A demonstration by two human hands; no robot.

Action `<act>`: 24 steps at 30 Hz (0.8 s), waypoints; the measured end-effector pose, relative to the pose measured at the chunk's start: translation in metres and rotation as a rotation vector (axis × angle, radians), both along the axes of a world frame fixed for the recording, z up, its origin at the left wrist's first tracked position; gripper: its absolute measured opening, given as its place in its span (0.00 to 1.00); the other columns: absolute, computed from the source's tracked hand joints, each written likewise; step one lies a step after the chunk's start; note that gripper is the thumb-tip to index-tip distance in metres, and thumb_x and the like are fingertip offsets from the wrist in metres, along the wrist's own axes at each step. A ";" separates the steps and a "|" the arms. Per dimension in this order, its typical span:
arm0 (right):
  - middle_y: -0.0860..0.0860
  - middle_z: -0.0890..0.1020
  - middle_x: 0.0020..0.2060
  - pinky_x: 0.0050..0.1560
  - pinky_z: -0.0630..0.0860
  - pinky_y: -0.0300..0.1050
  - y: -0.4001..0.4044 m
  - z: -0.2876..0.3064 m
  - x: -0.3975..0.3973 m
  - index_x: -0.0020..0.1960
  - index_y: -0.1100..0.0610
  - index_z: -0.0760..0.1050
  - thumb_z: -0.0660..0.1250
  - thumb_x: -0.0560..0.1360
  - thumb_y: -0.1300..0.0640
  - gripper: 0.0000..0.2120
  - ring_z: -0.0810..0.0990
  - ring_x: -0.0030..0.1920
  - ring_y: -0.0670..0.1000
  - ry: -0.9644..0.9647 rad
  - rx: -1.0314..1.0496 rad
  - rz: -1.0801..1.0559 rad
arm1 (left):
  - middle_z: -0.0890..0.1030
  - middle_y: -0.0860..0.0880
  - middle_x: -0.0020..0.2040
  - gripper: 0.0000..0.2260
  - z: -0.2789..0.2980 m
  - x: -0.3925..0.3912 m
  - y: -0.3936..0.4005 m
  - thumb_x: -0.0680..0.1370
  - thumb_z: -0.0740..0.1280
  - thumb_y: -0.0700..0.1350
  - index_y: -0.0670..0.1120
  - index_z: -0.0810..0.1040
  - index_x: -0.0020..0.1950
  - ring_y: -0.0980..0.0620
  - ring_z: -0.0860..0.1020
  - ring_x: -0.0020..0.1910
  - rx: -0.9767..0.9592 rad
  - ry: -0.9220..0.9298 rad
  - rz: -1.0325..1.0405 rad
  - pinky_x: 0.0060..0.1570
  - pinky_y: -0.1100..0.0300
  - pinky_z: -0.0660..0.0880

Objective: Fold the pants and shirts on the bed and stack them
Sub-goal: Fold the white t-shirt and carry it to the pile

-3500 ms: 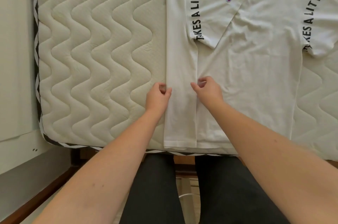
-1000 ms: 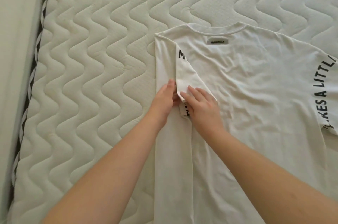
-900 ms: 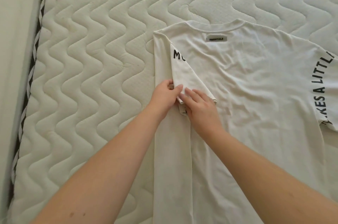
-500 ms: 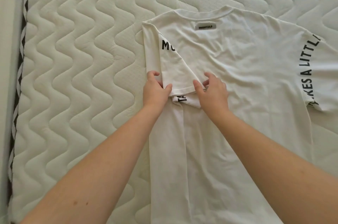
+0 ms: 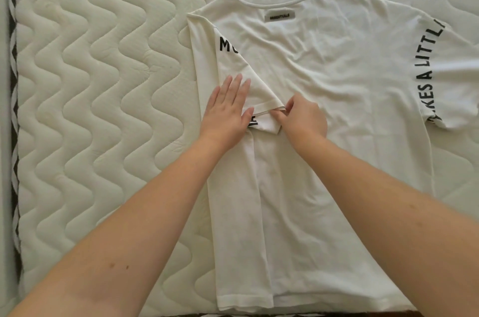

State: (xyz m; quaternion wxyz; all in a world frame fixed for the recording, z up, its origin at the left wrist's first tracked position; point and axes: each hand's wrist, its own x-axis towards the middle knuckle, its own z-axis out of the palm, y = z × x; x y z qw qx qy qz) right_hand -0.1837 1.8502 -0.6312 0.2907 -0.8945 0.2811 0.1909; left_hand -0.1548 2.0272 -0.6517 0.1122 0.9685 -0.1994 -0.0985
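Note:
A white T-shirt with black lettering on its sleeves lies back up on the quilted mattress. Its left side is folded inward along a lengthwise crease, and the left sleeve is doubled back over that fold. My left hand lies flat with straight fingers, pressing on the folded sleeve. My right hand pinches the sleeve's hem corner between thumb and fingertips. The right sleeve is spread out flat at the right edge of the view.
The mattress edge with its black-and-white piping runs down the left side. Bare quilted surface stretches left of the shirt and beyond its collar. The near mattress edge lies just below the shirt's hem. No pants or other shirts show.
My left hand has let go of the sleeve and flattened on top of it. My right hand has shifted its pinch to the hem corner.

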 end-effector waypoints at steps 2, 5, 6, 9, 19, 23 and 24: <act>0.48 0.81 0.44 0.47 0.76 0.50 -0.007 0.001 -0.008 0.51 0.52 0.74 0.69 0.75 0.44 0.13 0.79 0.47 0.53 -0.039 0.043 0.005 | 0.47 0.50 0.82 0.29 -0.010 -0.001 -0.001 0.83 0.53 0.56 0.51 0.48 0.81 0.51 0.45 0.80 0.086 0.148 -0.028 0.76 0.56 0.40; 0.43 0.79 0.40 0.47 0.76 0.48 -0.019 0.003 -0.021 0.55 0.51 0.75 0.68 0.76 0.46 0.12 0.78 0.47 0.49 -0.117 0.120 0.016 | 0.43 0.50 0.81 0.29 -0.012 -0.001 0.000 0.83 0.52 0.57 0.52 0.45 0.81 0.52 0.43 0.80 0.111 0.205 -0.039 0.76 0.55 0.41; 0.43 0.79 0.41 0.47 0.76 0.47 -0.024 0.005 -0.025 0.56 0.51 0.75 0.68 0.77 0.46 0.12 0.78 0.47 0.48 -0.142 0.133 0.008 | 0.45 0.50 0.82 0.29 -0.010 -0.001 -0.001 0.82 0.53 0.57 0.51 0.47 0.81 0.51 0.44 0.80 0.107 0.206 -0.033 0.76 0.54 0.43; 0.42 0.79 0.43 0.46 0.77 0.45 -0.039 0.008 -0.036 0.58 0.50 0.76 0.65 0.78 0.48 0.11 0.79 0.46 0.46 -0.189 0.184 -0.085 | 0.54 0.47 0.81 0.28 0.000 0.003 -0.008 0.82 0.56 0.56 0.49 0.56 0.80 0.48 0.51 0.79 0.078 0.173 0.011 0.75 0.51 0.48; 0.45 0.77 0.63 0.55 0.64 0.35 -0.127 0.029 -0.055 0.70 0.51 0.71 0.63 0.80 0.54 0.19 0.74 0.62 0.45 -0.255 0.162 -0.208 | 0.55 0.46 0.80 0.26 0.024 0.011 -0.100 0.83 0.56 0.52 0.50 0.55 0.80 0.48 0.51 0.79 -0.003 0.116 -0.175 0.75 0.52 0.49; 0.48 0.78 0.64 0.61 0.66 0.39 -0.175 0.029 -0.052 0.70 0.53 0.72 0.63 0.79 0.56 0.19 0.73 0.65 0.48 -0.334 0.124 -0.326 | 0.50 0.48 0.81 0.27 0.024 0.023 -0.153 0.83 0.54 0.54 0.53 0.50 0.81 0.48 0.48 0.80 0.053 0.149 -0.255 0.76 0.51 0.47; 0.49 0.78 0.64 0.63 0.67 0.42 -0.186 0.027 -0.053 0.70 0.53 0.72 0.62 0.78 0.57 0.20 0.73 0.65 0.49 -0.357 0.105 -0.366 | 0.48 0.48 0.81 0.27 0.022 0.026 -0.166 0.83 0.54 0.55 0.53 0.49 0.81 0.48 0.47 0.80 0.073 0.156 -0.268 0.76 0.50 0.47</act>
